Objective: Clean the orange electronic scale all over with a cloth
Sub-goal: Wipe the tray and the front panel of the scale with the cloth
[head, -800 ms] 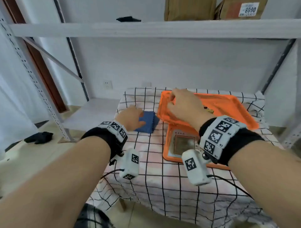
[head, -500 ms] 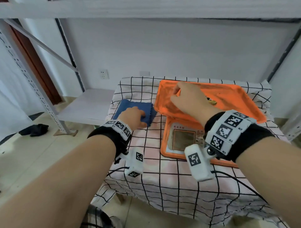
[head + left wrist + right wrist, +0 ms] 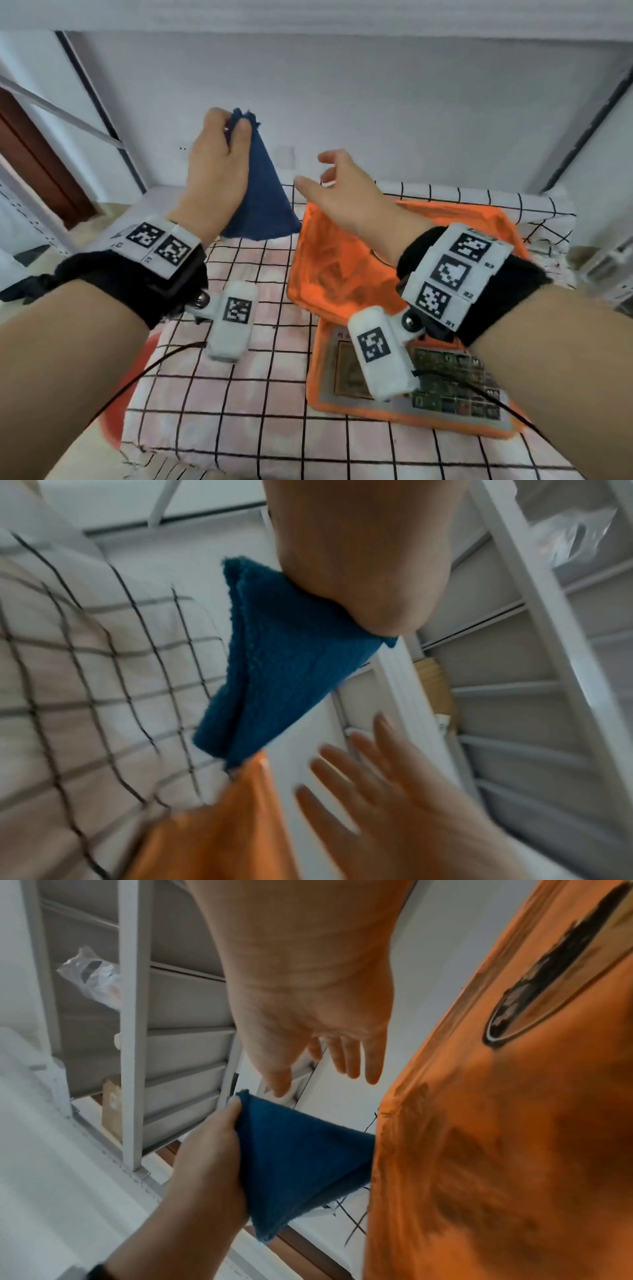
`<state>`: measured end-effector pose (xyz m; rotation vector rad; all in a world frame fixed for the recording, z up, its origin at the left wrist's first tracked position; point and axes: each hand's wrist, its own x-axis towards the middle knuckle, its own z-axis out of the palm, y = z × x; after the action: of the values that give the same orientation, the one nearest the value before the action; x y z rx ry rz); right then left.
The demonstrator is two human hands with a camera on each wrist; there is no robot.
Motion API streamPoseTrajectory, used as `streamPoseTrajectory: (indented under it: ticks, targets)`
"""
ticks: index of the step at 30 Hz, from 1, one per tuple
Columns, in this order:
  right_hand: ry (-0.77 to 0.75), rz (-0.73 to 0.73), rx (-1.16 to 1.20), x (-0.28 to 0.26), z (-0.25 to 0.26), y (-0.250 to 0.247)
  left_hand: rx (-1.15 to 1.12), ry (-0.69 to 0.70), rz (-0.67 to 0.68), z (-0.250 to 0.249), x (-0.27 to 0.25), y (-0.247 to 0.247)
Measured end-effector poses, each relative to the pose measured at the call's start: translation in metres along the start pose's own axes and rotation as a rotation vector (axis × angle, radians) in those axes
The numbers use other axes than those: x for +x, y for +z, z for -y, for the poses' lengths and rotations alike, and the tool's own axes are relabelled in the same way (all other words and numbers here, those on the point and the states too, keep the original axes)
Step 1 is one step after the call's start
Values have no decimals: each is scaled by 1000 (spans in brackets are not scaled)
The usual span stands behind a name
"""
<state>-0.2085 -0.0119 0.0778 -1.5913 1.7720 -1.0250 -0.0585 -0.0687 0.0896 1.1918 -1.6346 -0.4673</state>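
The blue cloth (image 3: 262, 192) is pinched by its top corner in the left hand (image 3: 217, 164) and hangs free, likely for unfolding. The right hand (image 3: 342, 192) is spread, empty, beside it. The orange scale (image 3: 346, 274) lies below right on the checked tablecloth (image 3: 212, 394); its left edge is unobstructed, with room above.
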Motion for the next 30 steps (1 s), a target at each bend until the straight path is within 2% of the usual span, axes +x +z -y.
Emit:
streamPoseTrajectory:
  ticks: [5, 7, 9, 12, 16, 19, 22, 25, 27, 29, 30]
  targets:
    - [139, 73, 466, 3, -4, 2, -205, 73, 180, -19, -2, 16]
    - [138, 85, 531, -10, -15, -7, -291, 111, 257, -32, -14, 24]
    - [117, 63, 556, -26, -21, -20, -412, 91, 319, -47, -25, 29]
    - [45, -6, 589, -58, -30, -48, -550, 36, 371, -73, -49, 37]
    - [-37, -174, 671, -98, -33, -71, -579, 8, 381, -98, -77, 42]
    - [-47, -260, 696, -121, -36, -75, -494, -41, 394, -105, -95, 45]
    - [-11, -424, 629, -137, -41, -76, -405, -66, 434, -98, -114, 46]
    - [37, -561, 645, -154, -53, -87, -85, 60, 341, -72, -129, 37]
    - [67, -668, 830, -166, -65, -95, 53, 127, 211, -48, -133, 28]
    - [76, -728, 1123, -178, -80, -101, 3, 49, 90, -28, -138, 20]
    - [95, -749, 1209, -182, -87, -103, -73, -57, 57, -20, -140, 18]
